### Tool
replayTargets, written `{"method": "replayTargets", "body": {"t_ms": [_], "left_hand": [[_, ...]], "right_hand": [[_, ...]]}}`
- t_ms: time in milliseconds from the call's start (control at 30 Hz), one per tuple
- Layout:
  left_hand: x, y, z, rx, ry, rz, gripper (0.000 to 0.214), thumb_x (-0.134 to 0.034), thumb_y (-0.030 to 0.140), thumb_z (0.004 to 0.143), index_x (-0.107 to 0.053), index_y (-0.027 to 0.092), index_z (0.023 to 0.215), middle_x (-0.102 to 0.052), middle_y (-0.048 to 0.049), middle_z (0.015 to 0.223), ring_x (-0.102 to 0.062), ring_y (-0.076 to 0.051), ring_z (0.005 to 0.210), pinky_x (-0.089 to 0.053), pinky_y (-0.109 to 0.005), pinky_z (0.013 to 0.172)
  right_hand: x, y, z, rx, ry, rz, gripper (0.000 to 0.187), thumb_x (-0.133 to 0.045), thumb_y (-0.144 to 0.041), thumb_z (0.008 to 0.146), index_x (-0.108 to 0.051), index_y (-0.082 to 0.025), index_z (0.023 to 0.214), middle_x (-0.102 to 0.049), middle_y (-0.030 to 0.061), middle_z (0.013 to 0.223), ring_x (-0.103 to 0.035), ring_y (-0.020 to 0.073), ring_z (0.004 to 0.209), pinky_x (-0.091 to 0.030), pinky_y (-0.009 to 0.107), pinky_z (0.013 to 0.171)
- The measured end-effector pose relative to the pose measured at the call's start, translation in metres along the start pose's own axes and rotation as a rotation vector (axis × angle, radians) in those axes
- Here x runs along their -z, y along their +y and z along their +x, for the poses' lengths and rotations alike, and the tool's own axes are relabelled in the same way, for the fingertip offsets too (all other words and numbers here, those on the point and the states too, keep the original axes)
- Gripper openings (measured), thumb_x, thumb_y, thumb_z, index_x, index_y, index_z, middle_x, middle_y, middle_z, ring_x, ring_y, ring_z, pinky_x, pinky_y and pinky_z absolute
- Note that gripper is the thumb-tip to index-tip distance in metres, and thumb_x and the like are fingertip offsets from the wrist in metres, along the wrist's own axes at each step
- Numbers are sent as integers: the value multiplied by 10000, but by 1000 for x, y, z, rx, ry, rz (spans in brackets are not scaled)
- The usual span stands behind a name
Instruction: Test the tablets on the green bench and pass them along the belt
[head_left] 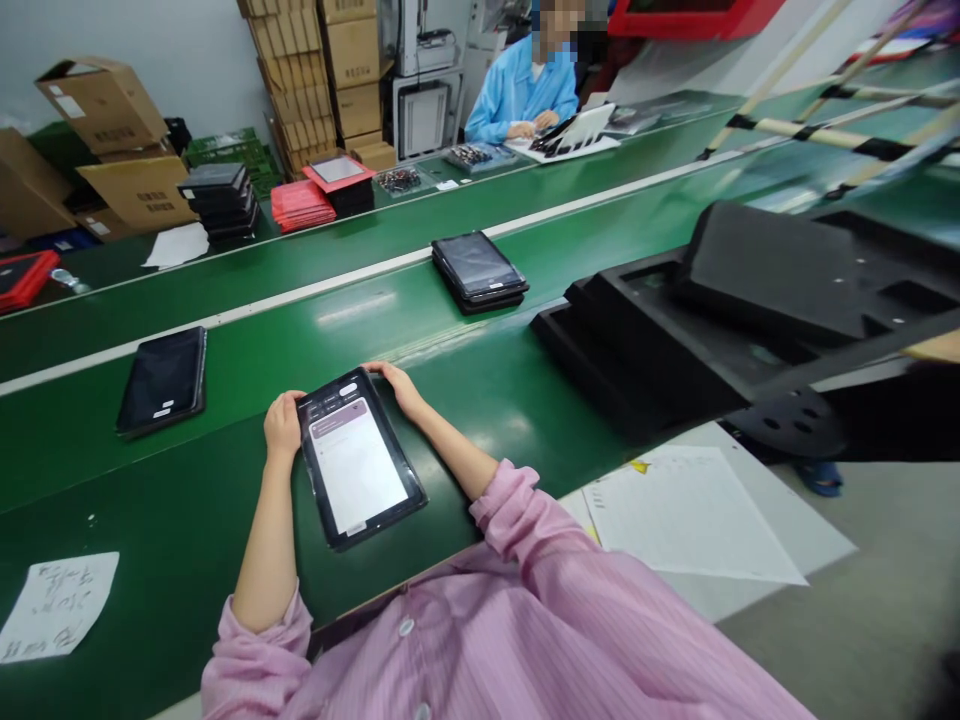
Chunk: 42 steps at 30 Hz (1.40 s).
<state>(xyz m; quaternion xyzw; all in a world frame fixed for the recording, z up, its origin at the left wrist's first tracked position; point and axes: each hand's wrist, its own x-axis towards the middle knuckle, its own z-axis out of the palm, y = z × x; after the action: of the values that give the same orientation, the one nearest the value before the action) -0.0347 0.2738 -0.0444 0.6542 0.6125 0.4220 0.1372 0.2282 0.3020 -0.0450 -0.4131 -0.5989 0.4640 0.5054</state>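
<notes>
A black-framed tablet (364, 470) with a lit screen is in front of me, over the green work surface. Its display is mostly white, with a dark strip and a purple band near the far end. My left hand (284, 428) grips the far left corner, fingers closed at its edge. At the far right corner, my right hand (396, 386) is closed on the edge, with part of its fingers hidden behind the tablet. Farther away, a small stack of dark tablets (480, 268) sits to the right, and another dark tablet (163, 378) lies to the left.
Black foam trays (750, 300) are piled at the right. Paper sheets (690, 510) lie near my right side, and a handwritten note (56, 605) at lower left. Across the belt (360, 305), a person in blue (525, 95) works beside stacked devices (219, 200) and cardboard boxes (356, 60).
</notes>
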Motion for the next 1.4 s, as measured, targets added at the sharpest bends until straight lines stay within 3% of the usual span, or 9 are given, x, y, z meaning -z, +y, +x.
{"method": "replayTargets", "body": {"t_ms": [133,233,400,667,867,967,1100,1200,1400], "left_hand": [[1,-4,1,24,-25,45,515,-247,487,1011,-693,254,903,-716,-62,946,-644,-247,946,-475,-355,846],[2,-5,2,40,-38,81,521,-227,452,1002,-691,227,928,-716,-79,968,-644,-245,957,-473,-354,861],[2,-5,2,49,-48,116,512,-216,420,986,-684,216,949,-718,-93,981,-645,-250,962,-473,-361,863],[3,0,2,39,-57,114,553,-179,408,1008,-693,225,918,-724,-81,978,-654,-240,972,-474,-350,853],[2,3,2,61,-53,81,550,-202,419,1014,-708,223,924,-729,-81,994,-659,-241,986,-473,-353,873],[3,2,1,79,-49,50,533,-225,423,1012,-709,224,917,-728,-78,996,-657,-237,985,-471,-353,887],[0,0,-1,107,-39,-24,509,-268,454,1004,-708,227,884,-720,-77,964,-650,-238,984,-469,-371,933],[-4,-4,0,153,-3,-126,500,-311,516,989,-705,220,902,-712,-88,975,-650,-234,996,-482,-381,963],[26,-34,29,397,314,-409,694,0,566,972,-399,262,1452,-438,-150,1483,-447,-242,1401,-466,-484,1052]], "right_hand": [[-11,-9,-4,-8,-73,419,617,-416,-758,897,-636,-243,1156,-662,76,1334,-586,245,1250,-413,416,1113],[-13,-12,-5,16,-118,479,635,-515,-760,854,-643,-242,1199,-654,70,1335,-550,252,1288,-365,415,1151],[-10,-14,-5,76,-146,359,611,-539,-715,872,-648,-245,1247,-610,52,1360,-474,245,1349,-255,379,1203],[-17,-2,1,-136,18,216,420,-627,-610,791,-555,-236,967,-599,-6,890,-586,190,885,-460,351,915],[-30,-9,5,-162,163,-175,383,-730,-449,677,-455,-254,858,-541,-41,824,-544,184,839,-440,336,838],[-31,-12,5,-177,151,-176,367,-701,-478,699,-453,-252,848,-544,-40,817,-550,186,831,-439,338,828],[-17,-10,5,-189,97,15,353,-498,-588,856,-533,-237,864,-608,-7,869,-581,200,925,-446,359,912],[6,-8,1,-114,145,49,418,-554,-629,834,-589,-243,991,-658,31,1059,-579,221,1099,-416,380,1036],[39,-7,-22,-84,218,58,496,-549,-647,841,-600,-258,1145,-664,75,1169,-607,246,1123,-466,426,1010]]}}
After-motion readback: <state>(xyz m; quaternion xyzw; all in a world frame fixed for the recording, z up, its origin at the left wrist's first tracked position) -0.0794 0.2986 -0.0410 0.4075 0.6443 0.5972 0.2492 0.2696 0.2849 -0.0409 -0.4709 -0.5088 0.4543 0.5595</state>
